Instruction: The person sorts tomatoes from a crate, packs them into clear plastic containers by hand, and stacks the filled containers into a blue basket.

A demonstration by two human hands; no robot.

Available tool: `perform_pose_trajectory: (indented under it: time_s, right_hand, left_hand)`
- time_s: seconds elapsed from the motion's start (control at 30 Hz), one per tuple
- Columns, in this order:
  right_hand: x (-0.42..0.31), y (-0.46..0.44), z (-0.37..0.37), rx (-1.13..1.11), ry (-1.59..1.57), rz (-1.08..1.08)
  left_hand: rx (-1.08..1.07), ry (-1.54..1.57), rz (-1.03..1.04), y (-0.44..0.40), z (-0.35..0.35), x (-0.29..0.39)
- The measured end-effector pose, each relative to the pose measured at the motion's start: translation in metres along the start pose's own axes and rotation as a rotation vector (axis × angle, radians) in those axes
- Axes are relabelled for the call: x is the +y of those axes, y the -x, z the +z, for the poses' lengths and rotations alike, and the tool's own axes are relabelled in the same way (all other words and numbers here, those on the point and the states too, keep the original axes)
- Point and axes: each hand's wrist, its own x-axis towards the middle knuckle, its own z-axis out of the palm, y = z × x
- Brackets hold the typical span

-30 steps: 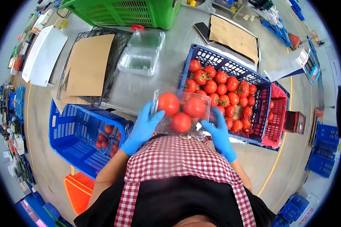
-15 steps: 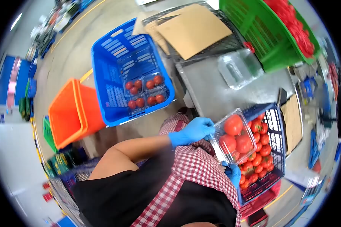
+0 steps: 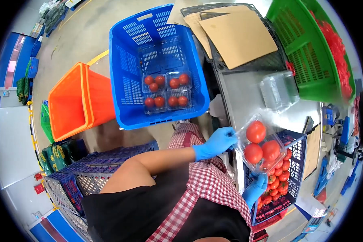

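Between my two blue-gloved hands is a clear plastic clamshell box (image 3: 263,137) with several red tomatoes (image 3: 253,153) inside. My left hand (image 3: 220,142) pinches its left edge, fingers curled. At the lower edge, my right hand (image 3: 255,189) grips the box from below, with part of its fingers hidden. The box is tilted above a dark blue crate (image 3: 298,177) of loose tomatoes (image 3: 279,183). Some of the plastic is blurred, so I cannot tell how far its lid is closed.
A blue basket (image 3: 119,76) at the upper left holds several packed tomato boxes (image 3: 154,83). Orange bins (image 3: 84,101) stand beside it. On the metal table (image 3: 246,97) lie clear containers (image 3: 279,90) and cardboard sheets (image 3: 238,36). A green crate (image 3: 306,60) with red netting stands at the right.
The view has shifted, so the baskets sit differently in frame. Both hands still hold the tomato box, which is now tilted a little differently; my right hand shows more fully.
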Motion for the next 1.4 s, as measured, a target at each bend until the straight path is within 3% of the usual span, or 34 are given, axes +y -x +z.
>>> perform_pose_trajectory:
  time_s: [0.07, 0.13, 0.17, 0.2, 0.27, 0.3, 0.33, 0.43, 0.53, 0.7, 0.77, 0.8, 0.83, 0.87, 0.93, 1.0, 1.07, 1.13, 1.2, 1.27, 1.33, 1.37, 1.4]
  right_hand:
    - [0.006, -0.001, 0.034, -0.041, 0.006, -0.032]
    - [-0.004, -0.005, 0.071, -0.238, 0.168, -0.068]
    - [-0.01, -0.005, 0.1, -0.295, 0.261, -0.089]
    - [-0.023, -0.01, 0.121, -0.525, 0.232, 0.008]
    - [-0.017, -0.02, 0.164, -0.764, 0.4, 0.045]
    - [-0.011, -0.025, 0.177, -0.838, 0.507, -0.122]
    - [-0.018, -0.022, 0.194, -0.817, 0.483, -0.146]
    - [-0.001, -0.03, 0.204, -0.741, 0.36, 0.141]
    - [0.016, -0.032, 0.208, -0.648, 0.512, 0.213]
    - [0.102, -0.025, 0.162, -0.599, 0.704, 0.227]
    - [0.111, -0.012, 0.154, -0.599, 0.806, 0.207]
    - [0.113, -0.007, 0.147, -0.602, 0.835, 0.217]
    - [0.113, -0.003, 0.142, -0.612, 0.898, 0.245]
    - [0.119, 0.002, 0.133, -0.568, 0.895, 0.295]
    - [0.116, 0.01, 0.122, -0.464, 0.893, 0.382]
    - [0.117, 0.017, 0.107, -0.443, 0.926, 0.427]
    - [0.111, 0.023, 0.1, -0.41, 0.914, 0.44]
    - [0.103, 0.022, 0.083, -0.377, 0.91, 0.377]
    - [0.083, 0.028, 0.086, -0.336, 0.866, 0.315]
    - [0.073, 0.03, 0.073, -0.338, 0.784, 0.257]
    - [0.066, 0.034, 0.057, -0.291, 0.728, 0.222]
    - [0.069, 0.031, 0.012, -0.297, 0.705, 0.191]
    - [0.064, 0.032, 0.005, -0.298, 0.702, 0.182]
  left_hand:
    - [-0.012, 0.012, 0.023, 0.006, -0.046, 0.018]
    - [0.035, 0.127, 0.168, 0.012, -0.09, 0.046]
    - [0.037, 0.085, 0.107, 0.016, -0.121, 0.056]
    - [0.039, 0.045, 0.043, 0.021, -0.151, 0.061]
    - [0.198, 0.3, -0.037, 0.022, -0.204, 0.073]
    - [0.258, 0.346, 0.003, 0.022, -0.233, 0.073]
    - [0.316, 0.388, 0.043, 0.021, -0.262, 0.071]
    - [0.582, 0.36, 0.065, 0.006, -0.351, 0.064]
    - [0.743, 0.286, 0.15, -0.053, -0.454, 0.024]
    - [0.85, 0.377, 0.204, -0.172, -0.526, -0.012]
    - [0.916, 0.263, 0.126, -0.207, -0.541, -0.025]
    - [0.894, 0.053, 0.13, -0.223, -0.556, -0.04]
    - [0.84, 0.155, 0.115, -0.233, -0.548, -0.036]
    - [0.807, 0.06, 0.112, -0.253, -0.581, -0.07]
    - [0.969, -0.075, -0.004, -0.252, -0.563, -0.065]
    - [0.89, -0.723, -0.122, -0.249, -0.574, -0.069]
    - [0.864, -0.409, -0.039, -0.253, -0.575, -0.065]
    - [1.155, -0.197, 0.245, -0.247, -0.494, -0.013]
    - [1.201, -0.589, 0.591, -0.233, -0.425, 0.043]
    - [1.093, -0.731, 0.749, -0.207, -0.312, 0.106]
    - [0.693, -0.757, 0.781, -0.199, -0.209, 0.134]
    - [0.402, -0.695, 0.768, -0.193, -0.127, 0.128]
    - [0.163, -0.797, 0.737, -0.216, -0.103, 0.121]
